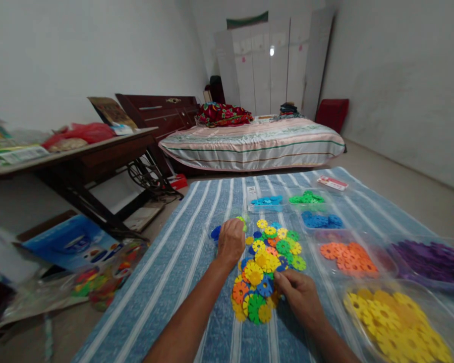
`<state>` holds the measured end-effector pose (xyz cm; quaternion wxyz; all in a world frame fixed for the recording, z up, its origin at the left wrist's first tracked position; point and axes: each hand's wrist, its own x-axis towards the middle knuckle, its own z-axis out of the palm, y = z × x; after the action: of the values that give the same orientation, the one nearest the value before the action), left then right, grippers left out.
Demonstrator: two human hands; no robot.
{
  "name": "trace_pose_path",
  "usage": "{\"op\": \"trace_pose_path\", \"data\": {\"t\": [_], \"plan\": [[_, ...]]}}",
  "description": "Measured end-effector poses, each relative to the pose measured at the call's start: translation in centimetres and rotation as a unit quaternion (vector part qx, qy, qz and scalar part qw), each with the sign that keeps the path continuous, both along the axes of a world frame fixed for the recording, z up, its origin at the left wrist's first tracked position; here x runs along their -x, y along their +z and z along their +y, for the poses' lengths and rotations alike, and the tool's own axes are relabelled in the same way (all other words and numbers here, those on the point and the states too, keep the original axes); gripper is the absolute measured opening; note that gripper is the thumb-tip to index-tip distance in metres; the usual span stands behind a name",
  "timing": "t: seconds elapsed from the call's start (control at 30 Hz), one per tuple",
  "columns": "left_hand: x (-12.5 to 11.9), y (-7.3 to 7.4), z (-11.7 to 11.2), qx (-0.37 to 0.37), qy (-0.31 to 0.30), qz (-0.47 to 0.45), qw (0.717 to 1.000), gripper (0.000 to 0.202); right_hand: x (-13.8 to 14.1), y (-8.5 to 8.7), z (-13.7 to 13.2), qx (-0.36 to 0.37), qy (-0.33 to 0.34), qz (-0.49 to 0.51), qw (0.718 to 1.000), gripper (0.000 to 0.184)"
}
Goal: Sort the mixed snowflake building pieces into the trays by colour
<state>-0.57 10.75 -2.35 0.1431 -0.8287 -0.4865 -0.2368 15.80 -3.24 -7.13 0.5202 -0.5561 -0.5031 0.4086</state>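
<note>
Mixed plastic flower-shaped discs (263,269) in yellow, orange, green and blue lie in a loose pile on the striped cloth. My left hand (231,241) is left of the pile's far part, its fingers curled downward and the tips hidden. A dark blue disc (216,233) and a light green disc (242,221) show beside it, seemingly in clear containers. At the pile's right edge, my right hand (300,297) has thumb and forefinger closed at a blue disc (282,268); the other fingers are folded under.
Clear tubs on the right hold orange discs (350,258), purple discs (433,259) and yellow discs (397,322). Farther back are tubs of blue (321,220), light blue (268,200) and green discs (307,197). A sewing-machine table (136,135) stands left; a bed (249,146) is beyond.
</note>
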Motion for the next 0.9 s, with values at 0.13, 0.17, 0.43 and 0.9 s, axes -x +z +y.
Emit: {"op": "trace_pose_path", "data": {"t": [0.13,0.17,0.43,0.9], "plan": [[-0.2,-0.3,-3.6,-0.069,-0.083,-0.078,0.991,0.018,-0.1,0.0,0.0,0.002,-0.002,-0.010,1.000,0.046],[-0.1,-0.6,-4.5,-0.064,-0.108,-0.091,0.988,0.019,-0.1,0.0,0.0,0.000,-0.002,-0.010,1.000,0.046],[0.8,-4.2,-7.9,0.127,-0.052,-0.185,0.973,0.030,-0.2,0.4,-0.1,-0.003,-0.004,-0.011,1.000,0.046],[-1.9,-4.7,-10.3,0.190,-0.028,-0.350,0.917,0.032,-0.6,0.2,-0.1,-0.013,-0.006,-0.023,1.000,0.045]]}}
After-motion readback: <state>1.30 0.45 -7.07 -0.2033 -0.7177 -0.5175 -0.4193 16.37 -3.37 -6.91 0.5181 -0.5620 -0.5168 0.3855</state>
